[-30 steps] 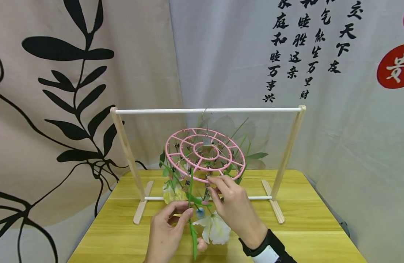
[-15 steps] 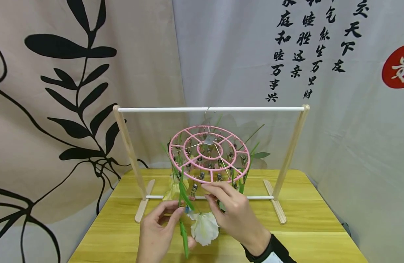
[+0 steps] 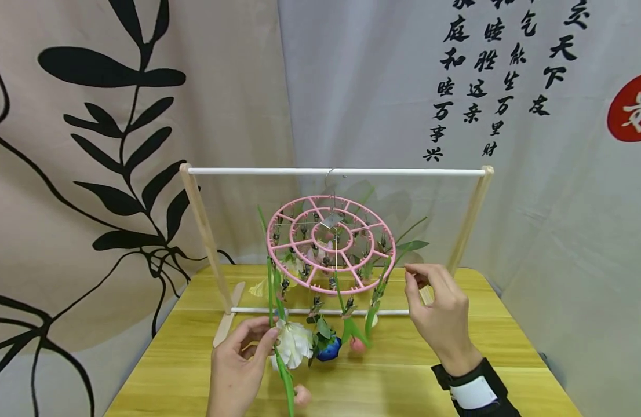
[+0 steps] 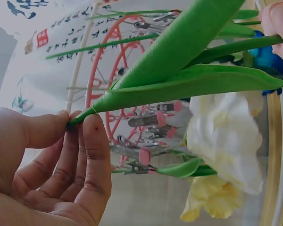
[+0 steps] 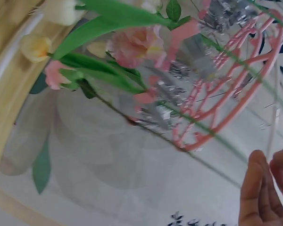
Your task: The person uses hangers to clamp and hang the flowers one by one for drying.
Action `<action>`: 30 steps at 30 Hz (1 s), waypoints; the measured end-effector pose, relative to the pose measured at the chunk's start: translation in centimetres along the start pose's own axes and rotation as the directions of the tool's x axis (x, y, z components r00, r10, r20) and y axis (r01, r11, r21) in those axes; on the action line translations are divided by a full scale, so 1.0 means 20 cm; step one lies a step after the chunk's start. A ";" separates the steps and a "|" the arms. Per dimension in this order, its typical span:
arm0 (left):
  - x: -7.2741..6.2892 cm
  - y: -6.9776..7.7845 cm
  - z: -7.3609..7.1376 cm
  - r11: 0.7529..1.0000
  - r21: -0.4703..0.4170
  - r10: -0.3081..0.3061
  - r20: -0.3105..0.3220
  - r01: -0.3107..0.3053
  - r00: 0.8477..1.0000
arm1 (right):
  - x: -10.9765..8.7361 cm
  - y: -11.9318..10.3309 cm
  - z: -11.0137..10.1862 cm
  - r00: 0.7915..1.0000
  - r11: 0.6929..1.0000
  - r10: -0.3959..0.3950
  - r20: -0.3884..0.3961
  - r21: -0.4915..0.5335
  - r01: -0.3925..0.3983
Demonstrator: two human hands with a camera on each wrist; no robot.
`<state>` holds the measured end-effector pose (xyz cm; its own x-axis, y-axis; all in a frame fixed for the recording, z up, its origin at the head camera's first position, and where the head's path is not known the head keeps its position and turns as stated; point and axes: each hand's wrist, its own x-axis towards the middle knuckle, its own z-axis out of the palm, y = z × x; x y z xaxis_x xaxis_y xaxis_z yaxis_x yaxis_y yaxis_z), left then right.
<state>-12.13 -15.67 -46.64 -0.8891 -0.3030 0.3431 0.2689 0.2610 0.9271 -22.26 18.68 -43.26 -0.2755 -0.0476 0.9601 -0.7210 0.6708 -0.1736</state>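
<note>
In the head view my left hand (image 3: 244, 365) pinches the green stem of an artificial pink tulip (image 3: 302, 395), its bloom pointing downward. The left wrist view shows thumb and fingertips on the thin end of that stem (image 4: 87, 113), below broad green leaves (image 4: 179, 84). Beside it hangs a pink round clip hanger (image 3: 331, 284) with metal clips. A white flower (image 3: 293, 344), a blue rose (image 3: 329, 349) and a pink bud (image 3: 357, 346) hang from its near side. My right hand (image 3: 440, 313) is right of the hanger, apart from it, fingers bent loosely and holding nothing.
The hanger hooks onto the white bar (image 3: 404, 172) of a wooden stand with slanted legs (image 3: 472, 220). A lower white bar (image 3: 393, 313) crosses near the wooden table (image 3: 404, 376). Printed curtains (image 3: 352, 87) stand behind.
The pink hanger has turned, bringing the blue rose and pink bud to the near side. My right hand has moved from its rim to the right. The left hand keeps the tulip and shifts slightly left.
</note>
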 end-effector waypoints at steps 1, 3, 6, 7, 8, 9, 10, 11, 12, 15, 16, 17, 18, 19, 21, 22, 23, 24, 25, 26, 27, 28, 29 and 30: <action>0.00 0.00 0.00 1.000 -0.009 0.001 0.003 -0.001 1.000 | -0.01 0.02 0.00 0.999 0.999 0.037 0.024 -0.008 -0.037; 0.00 0.00 0.01 1.000 -0.027 0.002 0.010 -0.001 1.000 | -0.03 0.07 0.00 0.994 0.996 0.093 0.060 -0.016 -0.093; 0.00 0.00 0.03 0.999 -0.048 -0.004 0.022 0.005 1.000 | -0.04 0.13 0.02 0.983 0.990 0.141 0.118 -0.037 -0.137; 0.00 0.00 0.04 0.999 -0.054 -0.008 0.027 0.009 1.000 | -0.04 0.15 0.03 0.980 0.989 0.144 0.138 -0.039 -0.140; 0.00 0.00 0.05 0.998 -0.059 -0.011 0.032 0.012 0.999 | -0.04 0.17 0.04 0.980 0.991 0.129 0.152 -0.041 -0.124; 0.00 -0.01 0.05 0.998 -0.066 -0.013 0.038 0.015 0.999 | -0.04 0.19 0.05 0.979 0.993 0.113 0.168 -0.048 -0.106; 0.01 -0.01 0.06 0.997 -0.073 -0.015 0.045 0.018 0.999 | -0.04 0.21 0.06 0.977 0.994 0.102 0.186 -0.051 -0.094; 0.01 -0.01 0.07 0.997 -0.079 -0.018 0.052 0.022 0.998 | -0.04 0.22 0.07 0.975 0.996 0.088 0.202 -0.051 -0.080; 0.01 -0.01 0.07 0.996 -0.083 -0.021 0.058 0.026 0.998 | -0.04 0.23 0.08 0.973 0.997 0.077 0.217 -0.046 -0.068; 0.01 -0.01 0.09 0.994 -0.097 -0.034 0.078 0.041 0.996 | -0.03 0.25 0.10 0.966 0.998 0.054 0.254 -0.030 -0.048; 0.01 -0.01 0.09 0.994 -0.096 -0.041 0.082 0.048 0.996 | -0.03 0.25 0.10 0.964 0.999 0.048 0.263 -0.022 -0.044; 0.01 -0.01 0.10 0.994 -0.096 -0.047 0.085 0.055 0.995 | -0.02 0.25 0.11 0.962 0.999 0.042 0.270 -0.012 -0.040; 0.01 -0.01 0.10 0.994 -0.096 -0.052 0.085 0.060 0.995 | -0.02 0.25 0.12 0.961 0.999 0.035 0.274 -0.001 -0.036; 0.01 -0.01 0.10 0.993 -0.095 -0.059 0.086 0.067 0.995 | -0.02 0.25 0.12 0.961 1.000 0.025 0.275 0.003 -0.027; 0.00 -0.01 0.10 0.993 -0.086 -0.071 0.081 0.078 0.994 | -0.01 0.24 0.12 0.961 1.000 0.007 0.275 0.010 -0.010; 0.00 -0.01 0.10 0.993 -0.082 -0.078 0.076 0.085 0.994 | -0.01 0.24 0.13 0.962 1.000 -0.004 0.272 0.009 0.001; 0.00 -0.01 0.10 0.993 -0.077 -0.086 0.072 0.091 0.994 | -0.01 0.23 0.13 0.962 1.000 -0.015 0.272 0.011 0.012; -0.01 -0.01 0.09 0.993 -0.072 -0.093 0.066 0.097 0.993 | -0.02 0.23 0.13 0.963 1.000 -0.024 0.270 0.011 0.022; -0.01 -0.01 0.09 0.992 -0.069 -0.099 0.062 0.104 0.993 | -0.02 0.22 0.13 0.963 0.999 -0.033 0.269 0.009 0.032; -0.01 -0.01 0.09 0.992 -0.070 -0.102 0.058 0.106 0.993 | -0.02 0.21 0.13 0.963 0.999 -0.039 0.268 0.008 0.039; -0.01 -0.01 0.09 0.992 -0.074 -0.101 0.055 0.105 0.993 | -0.02 0.20 0.13 0.963 0.999 -0.047 0.266 0.008 0.046; -0.01 -0.01 0.09 0.992 -0.079 -0.097 0.053 0.101 0.994 | -0.02 0.19 0.12 0.963 0.998 -0.056 0.263 0.012 0.054; -0.02 -0.01 0.10 0.992 -0.084 -0.092 0.051 0.096 0.994 | -0.03 0.18 0.12 0.963 0.998 -0.065 0.261 0.019 0.062; -0.02 0.00 0.10 0.992 -0.088 -0.086 0.050 0.090 0.995 | -0.03 0.17 0.12 0.963 0.997 -0.074 0.258 0.024 0.070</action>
<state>-12.53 -13.82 -47.15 -0.9263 -0.2782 0.2541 0.2193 0.1505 0.9640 -26.17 19.16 -44.91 -0.3765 -0.2863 0.8811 -0.7536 0.6478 -0.1115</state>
